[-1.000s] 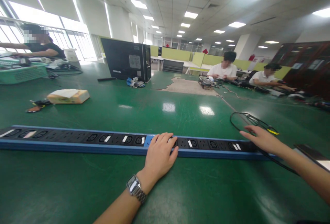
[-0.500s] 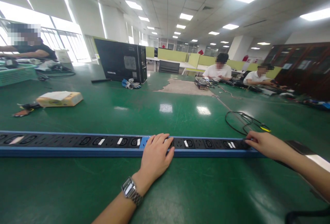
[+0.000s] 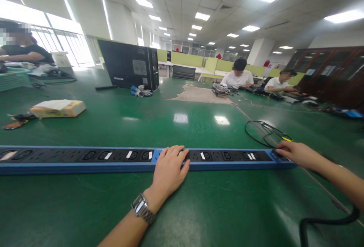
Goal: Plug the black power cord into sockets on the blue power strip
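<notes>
Power strip (image 3: 85, 168): flat on counter (image 3: 108, 197), sockets (image 3: 227, 156) up.
Left hand (image 3: 170, 169): over strip's middle, thumb spread from fingers (image 3: 170, 153); likely steadying it.
Right hand (image 3: 295, 154): at strip's right end, by dark fitting (image 3: 275, 152); whether clamped, cannot tell.

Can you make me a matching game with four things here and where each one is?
1. long blue-and-black power strip
2. silver metal wristwatch
3. blue-and-grey cloth gloves
4. thin, looped black cable

A. just in front of the black, boxy computer tower
B. on the far side of the power strip's right end
C. around the left wrist
D. under the left hand

Pairs: 1-D; 2-C; 3-A; 4-B
</notes>
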`<control>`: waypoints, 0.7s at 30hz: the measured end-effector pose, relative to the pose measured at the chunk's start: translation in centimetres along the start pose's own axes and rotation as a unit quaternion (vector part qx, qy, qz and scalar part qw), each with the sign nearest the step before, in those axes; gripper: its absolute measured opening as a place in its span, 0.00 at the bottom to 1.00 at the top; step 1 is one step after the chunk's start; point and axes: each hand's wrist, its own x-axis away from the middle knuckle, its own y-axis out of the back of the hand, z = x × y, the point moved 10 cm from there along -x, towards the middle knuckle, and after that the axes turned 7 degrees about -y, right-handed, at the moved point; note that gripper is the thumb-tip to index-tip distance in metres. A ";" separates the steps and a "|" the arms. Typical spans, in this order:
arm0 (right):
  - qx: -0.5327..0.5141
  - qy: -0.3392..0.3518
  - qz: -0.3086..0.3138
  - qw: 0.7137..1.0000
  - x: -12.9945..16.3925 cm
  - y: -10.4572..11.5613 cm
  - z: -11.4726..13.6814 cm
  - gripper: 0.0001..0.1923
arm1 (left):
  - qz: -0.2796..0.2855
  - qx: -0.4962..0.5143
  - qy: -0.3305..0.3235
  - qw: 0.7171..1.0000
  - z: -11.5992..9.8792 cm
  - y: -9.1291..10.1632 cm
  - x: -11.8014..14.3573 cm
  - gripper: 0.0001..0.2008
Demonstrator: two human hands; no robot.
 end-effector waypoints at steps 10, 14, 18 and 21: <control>0.028 -0.030 -0.052 0.998 1.5 -1.2 0.8 0.16 | -0.006 0.006 0.000 1.000 0.0 0.0 -0.1 0.16; 0.030 -0.035 -0.068 0.997 2.3 -1.7 0.5 0.17 | -0.010 0.007 0.000 1.000 0.0 0.1 -0.1 0.16; 0.043 -0.045 -0.058 0.996 2.4 -2.3 0.5 0.16 | -0.014 0.006 -0.001 1.000 -0.1 0.2 -0.1 0.16; 0.043 -0.054 -0.062 0.996 2.4 -2.4 0.4 0.16 | -0.014 0.006 -0.004 1.000 -0.1 0.2 -0.1 0.15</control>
